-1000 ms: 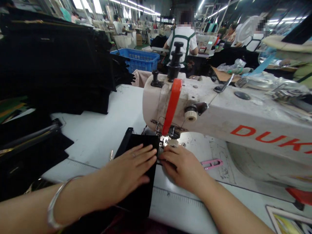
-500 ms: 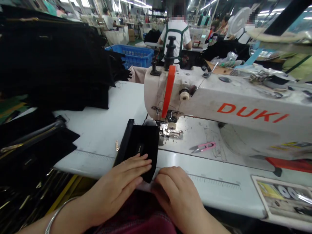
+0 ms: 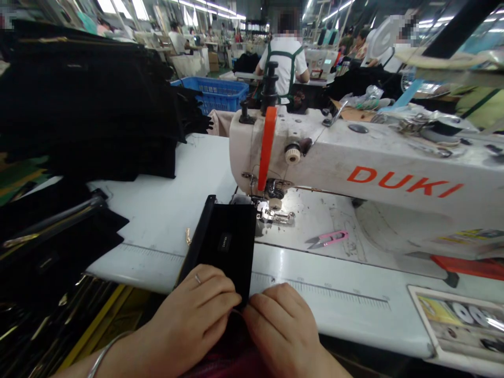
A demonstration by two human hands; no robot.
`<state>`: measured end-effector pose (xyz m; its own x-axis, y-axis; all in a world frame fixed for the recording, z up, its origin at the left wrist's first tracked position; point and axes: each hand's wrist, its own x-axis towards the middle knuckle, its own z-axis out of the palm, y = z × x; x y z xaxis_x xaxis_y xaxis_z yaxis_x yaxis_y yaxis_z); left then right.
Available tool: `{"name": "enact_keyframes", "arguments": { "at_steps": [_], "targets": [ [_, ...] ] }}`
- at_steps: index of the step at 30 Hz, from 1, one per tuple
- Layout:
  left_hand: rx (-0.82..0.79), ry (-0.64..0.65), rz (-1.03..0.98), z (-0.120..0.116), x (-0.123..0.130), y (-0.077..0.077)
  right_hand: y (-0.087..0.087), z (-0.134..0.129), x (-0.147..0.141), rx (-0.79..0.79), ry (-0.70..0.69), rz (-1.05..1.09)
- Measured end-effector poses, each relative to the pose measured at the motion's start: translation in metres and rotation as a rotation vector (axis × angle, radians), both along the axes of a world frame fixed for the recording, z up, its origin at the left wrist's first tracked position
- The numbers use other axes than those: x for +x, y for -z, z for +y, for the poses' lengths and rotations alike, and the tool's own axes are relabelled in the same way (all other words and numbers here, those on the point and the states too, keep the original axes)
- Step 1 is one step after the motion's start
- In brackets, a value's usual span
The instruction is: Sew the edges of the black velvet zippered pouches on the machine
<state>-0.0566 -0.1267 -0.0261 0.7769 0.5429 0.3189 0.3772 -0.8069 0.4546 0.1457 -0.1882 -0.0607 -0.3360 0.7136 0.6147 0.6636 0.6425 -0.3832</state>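
Note:
A black fabric piece (image 3: pixel 241 260) with a small label (image 3: pixel 224 242) and a dark band along its left side lies on the white sewing table (image 3: pixel 346 304). Its far right corner is at the presser foot (image 3: pixel 263 211) of the sewing machine (image 3: pixel 331 152). My left hand (image 3: pixel 199 310), wearing a ring, has its fingers curled closed on the near edge of the piece. Just to its right, my right hand (image 3: pixel 281 320) is closed at the near right corner, fingertips hidden. A gold zipper pull (image 3: pixel 188 236) shows beside the dark band.
Pink-handled thread snips (image 3: pixel 331 239) lie right of the presser foot. A tall stack of black fabric pieces (image 3: pixel 90 110) stands at left, with more zippered black pieces (image 3: pixel 79 231) nearer. Behind are a blue crate (image 3: pixel 224 94) and a person in a white shirt (image 3: pixel 283 58).
My left hand has slid back from lying flat on the piece to its near edge, fingers now curled, uncovering the label. My right hand has shifted slightly nearer.

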Motion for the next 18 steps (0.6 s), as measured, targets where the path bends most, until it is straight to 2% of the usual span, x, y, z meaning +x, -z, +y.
{"name": "enact_keyframes", "arguments": {
  "at_steps": [5, 10, 14, 18],
  "targets": [
    [0.109, 0.081, 0.075, 0.001, -0.001, 0.0, 0.003, 0.005, -0.002, 0.086, 0.006, -0.019],
    [0.177, 0.173, -0.001, 0.007, -0.005, -0.006, -0.002, 0.009, -0.004, 0.162, 0.044, -0.015],
    [0.15, 0.208, 0.019, 0.012, -0.004, -0.008, -0.006, 0.013, -0.005, 0.126, 0.106, -0.004],
    [0.094, 0.189, 0.004, 0.019, -0.005, -0.002, -0.006, 0.019, -0.005, 0.17, 0.1, -0.017]
  ]
}}
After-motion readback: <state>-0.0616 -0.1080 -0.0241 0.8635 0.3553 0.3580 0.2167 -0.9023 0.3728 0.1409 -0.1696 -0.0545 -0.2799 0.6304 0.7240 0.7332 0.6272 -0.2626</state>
